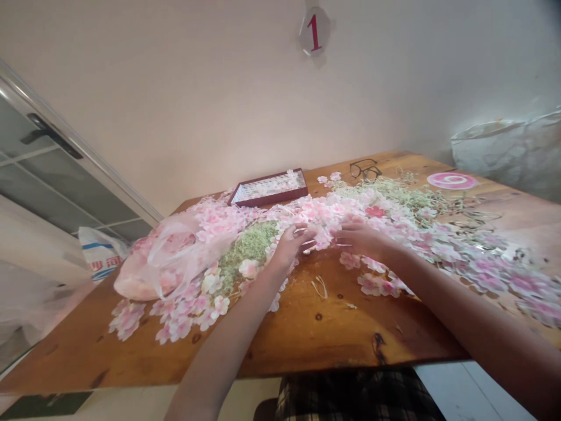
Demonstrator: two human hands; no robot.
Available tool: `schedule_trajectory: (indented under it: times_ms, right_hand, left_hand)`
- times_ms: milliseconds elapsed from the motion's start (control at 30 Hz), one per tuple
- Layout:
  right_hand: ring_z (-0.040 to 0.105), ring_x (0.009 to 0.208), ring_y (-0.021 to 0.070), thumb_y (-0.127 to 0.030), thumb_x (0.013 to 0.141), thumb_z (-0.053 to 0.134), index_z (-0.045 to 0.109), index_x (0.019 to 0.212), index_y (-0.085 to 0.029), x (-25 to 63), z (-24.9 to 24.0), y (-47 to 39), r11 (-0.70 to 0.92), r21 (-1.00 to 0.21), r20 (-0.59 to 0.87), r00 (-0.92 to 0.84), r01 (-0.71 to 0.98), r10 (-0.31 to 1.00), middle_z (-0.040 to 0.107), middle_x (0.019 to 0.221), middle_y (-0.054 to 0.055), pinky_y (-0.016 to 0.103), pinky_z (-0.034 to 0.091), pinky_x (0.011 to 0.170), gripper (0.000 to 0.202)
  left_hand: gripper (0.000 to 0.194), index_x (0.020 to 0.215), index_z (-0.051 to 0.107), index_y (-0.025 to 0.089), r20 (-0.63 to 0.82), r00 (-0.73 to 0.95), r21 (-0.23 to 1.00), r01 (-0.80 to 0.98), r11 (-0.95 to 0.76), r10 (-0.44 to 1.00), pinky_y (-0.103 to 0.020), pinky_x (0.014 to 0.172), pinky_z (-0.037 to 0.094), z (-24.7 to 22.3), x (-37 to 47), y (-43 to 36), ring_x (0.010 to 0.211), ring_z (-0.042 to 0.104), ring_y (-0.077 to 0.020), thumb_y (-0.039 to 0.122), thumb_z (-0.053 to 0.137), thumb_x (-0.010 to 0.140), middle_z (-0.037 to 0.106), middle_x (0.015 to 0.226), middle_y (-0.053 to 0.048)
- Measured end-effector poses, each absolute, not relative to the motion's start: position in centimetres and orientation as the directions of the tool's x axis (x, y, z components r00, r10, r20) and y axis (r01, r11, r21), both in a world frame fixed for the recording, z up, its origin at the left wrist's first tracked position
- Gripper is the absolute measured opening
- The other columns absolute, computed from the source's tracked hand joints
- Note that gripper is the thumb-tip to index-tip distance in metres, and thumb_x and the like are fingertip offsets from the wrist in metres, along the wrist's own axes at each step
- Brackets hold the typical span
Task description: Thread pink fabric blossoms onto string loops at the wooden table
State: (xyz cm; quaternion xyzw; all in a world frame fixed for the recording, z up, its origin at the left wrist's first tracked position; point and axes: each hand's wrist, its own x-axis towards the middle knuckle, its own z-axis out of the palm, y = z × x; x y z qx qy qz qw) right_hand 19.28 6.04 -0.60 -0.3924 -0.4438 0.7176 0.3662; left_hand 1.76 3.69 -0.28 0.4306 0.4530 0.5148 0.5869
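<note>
Pink and white artificial blossoms (223, 219) cover much of the wooden table (307, 339). My left hand (294, 242) reaches into the middle of the pile, its fingers curved and apart. From the other side comes my right hand (359, 235), its fingers stretched out and slightly blurred. A pink blossom (323, 237) lies between the fingertips of both hands; whether either touches it is hard to tell. Light green stems (252, 245) are heaped left of my left hand, and more green stems (403, 196) spread at the right.
A dark red open box (272, 190) with blossoms stands near the wall. Eyeglasses (366, 171) and a round pink sign (452, 180) are at the back right. At the left sits a plastic bag (162, 263) of pink blossoms. Loose pale strips (321, 287) lie nearer me.
</note>
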Motion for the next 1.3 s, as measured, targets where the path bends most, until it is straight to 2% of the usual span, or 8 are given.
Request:
schedule_trajectory:
  times_ms: [233,400,500,600,667,833,1067,1300]
  right_hand:
    - [0.052,0.055,0.007,-0.015,0.074,0.05,0.052,0.06,-0.015,19.3,-1.2,6.7,-0.445,-0.853,-0.273,-0.494,-0.272,0.825,0.054,0.062,0.0,0.019,0.044,0.058,0.014]
    - [0.049,0.051,0.0058,-0.014,0.075,0.047,0.053,0.066,-0.016,19.1,-1.1,6.1,-0.46,-0.854,-0.252,-0.579,-0.244,0.775,0.052,0.059,-0.001,0.016,0.042,0.051,0.011]
    - [0.049,0.052,0.0069,-0.018,0.073,0.05,0.053,0.07,-0.017,18.9,-1.1,5.8,-0.419,-0.888,-0.225,-0.617,-0.189,0.754,0.053,0.062,0.0,0.018,0.042,0.051,0.005]
    - [0.052,0.061,0.0087,-0.03,0.074,0.051,0.053,0.073,-0.017,18.9,-0.8,5.7,-0.323,-0.938,-0.196,-0.575,-0.127,0.794,0.055,0.074,0.002,0.021,0.044,0.059,0.013]
    - [0.052,0.067,0.0102,-0.037,0.072,0.054,0.054,0.079,-0.018,18.8,-0.5,5.6,-0.146,-0.989,-0.111,-0.51,-0.028,0.853,0.056,0.08,0.003,0.022,0.042,0.059,0.02]
    - [0.042,0.052,0.0081,-0.037,0.07,0.054,0.053,0.061,-0.016,18.3,0.2,5.2,0.329,-0.908,0.174,-0.48,0.261,0.86,0.047,0.057,-0.001,0.02,0.031,0.047,0.023]
    - [0.048,0.059,0.011,-0.034,0.074,0.047,0.053,0.063,-0.015,18.4,-0.6,5.7,0.344,-0.903,0.211,-0.431,0.259,0.877,0.051,0.061,0.002,0.023,0.037,0.053,0.024]
    - [0.047,0.055,0.0104,-0.032,0.076,0.045,0.051,0.06,-0.016,18.3,-0.3,5.5,0.375,-0.866,0.221,-0.421,0.329,0.88,0.05,0.058,0.001,0.023,0.036,0.051,0.023]
  left_hand:
    - [0.026,0.073,0.054,0.017,0.067,0.086,0.995,0.074,-0.073,0.994,-0.024,0.071,0.039,-0.3,1.6,3.6,0.071,0.052,-0.0105,0.037,0.063,0.059,0.055,0.069,0.001]
    - [0.019,0.07,0.058,0.018,0.162,0.235,0.957,0.201,-0.211,0.958,-0.026,0.08,0.036,0.9,2.2,2.7,0.099,0.048,-0.0176,0.035,0.061,0.061,0.054,0.105,-0.004]
    - [0.02,0.069,0.056,0.017,0.161,0.244,0.955,0.204,-0.213,0.956,-0.026,0.075,0.038,1.0,2.4,2.6,0.087,0.053,-0.0163,0.035,0.06,0.061,0.058,0.09,-0.004]
    - [0.025,0.077,0.054,0.018,0.169,0.145,0.958,0.206,-0.197,0.975,-0.024,0.066,0.039,0.5,2.2,2.9,0.072,0.055,-0.0136,0.037,0.06,0.062,0.058,0.07,-0.001]
    - [0.031,0.086,0.053,0.019,0.17,0.096,0.965,0.188,-0.186,0.981,-0.023,0.065,0.039,0.3,2.1,3.2,0.072,0.055,-0.0135,0.037,0.061,0.061,0.058,0.071,-0.001]
    - [0.046,0.098,0.05,0.019,0.083,0.084,0.983,0.154,-0.095,0.993,-0.024,0.066,0.039,0.1,1.9,3.3,0.077,0.056,-0.0157,0.037,0.063,0.058,0.06,0.077,-0.003]
    - [0.03,0.079,0.057,0.016,0.068,0.128,0.982,0.167,-0.089,0.989,-0.028,0.076,0.038,-0.2,1.5,3.5,0.081,0.053,-0.0149,0.04,0.059,0.062,0.057,0.082,-0.003]
    - [0.032,0.082,0.054,0.016,0.088,0.102,0.968,0.225,-0.109,0.991,-0.027,0.073,0.04,-0.3,1.5,3.8,0.078,0.054,-0.0147,0.04,0.059,0.062,0.057,0.081,-0.004]
